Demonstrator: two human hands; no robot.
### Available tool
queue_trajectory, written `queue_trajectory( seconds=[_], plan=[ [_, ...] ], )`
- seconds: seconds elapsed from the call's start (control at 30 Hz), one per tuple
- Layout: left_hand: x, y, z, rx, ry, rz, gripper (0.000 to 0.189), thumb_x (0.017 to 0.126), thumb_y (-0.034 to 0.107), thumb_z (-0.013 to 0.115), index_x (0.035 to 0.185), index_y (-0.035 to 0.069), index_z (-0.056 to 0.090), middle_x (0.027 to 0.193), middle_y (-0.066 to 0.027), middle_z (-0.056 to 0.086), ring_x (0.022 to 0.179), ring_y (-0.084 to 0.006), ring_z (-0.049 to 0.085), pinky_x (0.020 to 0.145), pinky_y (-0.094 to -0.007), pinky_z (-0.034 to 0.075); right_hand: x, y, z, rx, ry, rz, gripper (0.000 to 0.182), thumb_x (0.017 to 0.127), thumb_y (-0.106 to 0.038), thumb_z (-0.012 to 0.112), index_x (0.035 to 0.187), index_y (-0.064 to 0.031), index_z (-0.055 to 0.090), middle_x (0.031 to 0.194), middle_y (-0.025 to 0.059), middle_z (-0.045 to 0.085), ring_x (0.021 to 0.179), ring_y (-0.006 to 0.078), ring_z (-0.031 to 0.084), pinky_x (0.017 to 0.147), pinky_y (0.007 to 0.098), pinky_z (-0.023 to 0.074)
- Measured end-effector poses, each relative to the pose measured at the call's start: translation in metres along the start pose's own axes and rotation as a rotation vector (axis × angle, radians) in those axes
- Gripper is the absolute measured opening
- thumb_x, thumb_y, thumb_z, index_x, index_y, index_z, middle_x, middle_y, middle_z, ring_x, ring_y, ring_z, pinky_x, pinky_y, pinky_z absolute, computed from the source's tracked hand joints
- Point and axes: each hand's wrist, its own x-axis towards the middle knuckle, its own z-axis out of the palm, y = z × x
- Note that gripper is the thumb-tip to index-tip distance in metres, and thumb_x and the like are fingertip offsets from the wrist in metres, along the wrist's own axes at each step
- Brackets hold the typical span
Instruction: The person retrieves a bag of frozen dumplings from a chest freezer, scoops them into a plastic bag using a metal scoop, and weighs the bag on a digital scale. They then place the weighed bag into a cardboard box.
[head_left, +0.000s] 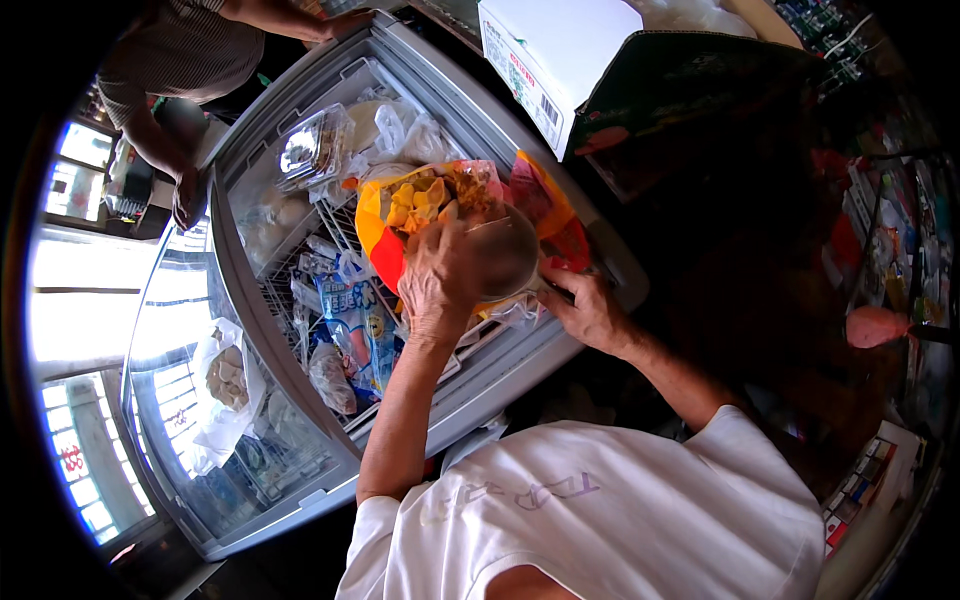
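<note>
Inside a chest freezer, a yellow and red plastic bag (369, 214) lies opened, with yellow dumpling-like pieces (420, 202) and orange-brown crumbly food (472, 187) showing. My left hand (439, 277) reaches over the bag, its fingertips at the pieces and beside a round vessel (499, 255). That vessel is blurred, so its contents cannot be made out. My right hand (589, 307) pinches the vessel's short pale handle on the right, close to the freezer rim. Behind it rises a red and yellow flap of plastic packaging (551, 214). My left fingers are partly hidden.
The freezer's grey rim (517, 356) surrounds clear food boxes (315, 146), white bags (409, 135) and a blue packet (352, 315). A glass lid (169, 420) covers the left side; a white bag of dumplings (229, 375) shows there. A cardboard box (559, 60) and another person's hand (187, 199) border the freezer.
</note>
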Motion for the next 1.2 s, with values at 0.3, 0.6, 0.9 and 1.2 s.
queue_trajectory(
  seconds=[0.3,0.6,0.9,1.2],
  plan=[
    [-0.001,0.001,-0.015,-0.111,0.072,0.142,0.019,0.065,0.007,0.068,0.082,0.005,0.059,0.097,-0.0098,0.057,0.091,-0.03,0.053,0.079,-0.0403,0.043,-0.009,-0.003,0.003,0.072,-0.037,0.089,0.021,0.08,-0.008,0.059,0.098,0.0029,0.058,0.081,0.0191,0.061,0.078,0.0331,0.061,0.068,0.0354,0.0468],
    [-0.005,-0.039,-0.032,0.0,0.329,-0.182,0.008,0.074,0.006,0.062,0.076,0.003,0.055,0.079,-0.01,0.057,0.075,-0.0297,0.057,0.065,-0.0371,0.045,-0.036,0.006,-0.022,0.056,0.035,0.156,0.028,0.079,-0.013,0.062,0.099,0.0068,0.058,0.085,0.0218,0.063,0.075,0.0279,0.065,0.064,0.0312,0.0485],
    [0.018,-0.047,-0.007,0.366,-0.019,-0.183,0.016,0.08,0.019,0.052,0.081,0.005,0.06,0.075,-0.0162,0.059,0.06,-0.0328,0.06,0.053,-0.0423,0.047,-0.075,-0.012,-0.065,-0.025,0.036,0.309,0.028,0.081,-0.012,0.063,0.101,0.0062,0.058,0.071,0.0119,0.064,0.059,0.0162,0.061,0.055,0.0262,0.0472],
    [-0.047,-0.028,-0.043,0.066,0.324,0.024,0.015,0.077,0.008,0.061,0.092,0.009,0.059,0.092,-0.0079,0.062,0.07,-0.0274,0.062,0.059,-0.0346,0.049,-0.065,-0.023,-0.079,-0.101,0.036,0.119,0.028,0.08,-0.01,0.063,0.1,0.0085,0.058,0.073,0.0144,0.064,0.06,0.0149,0.059,0.056,0.0258,0.047]
  ],
)
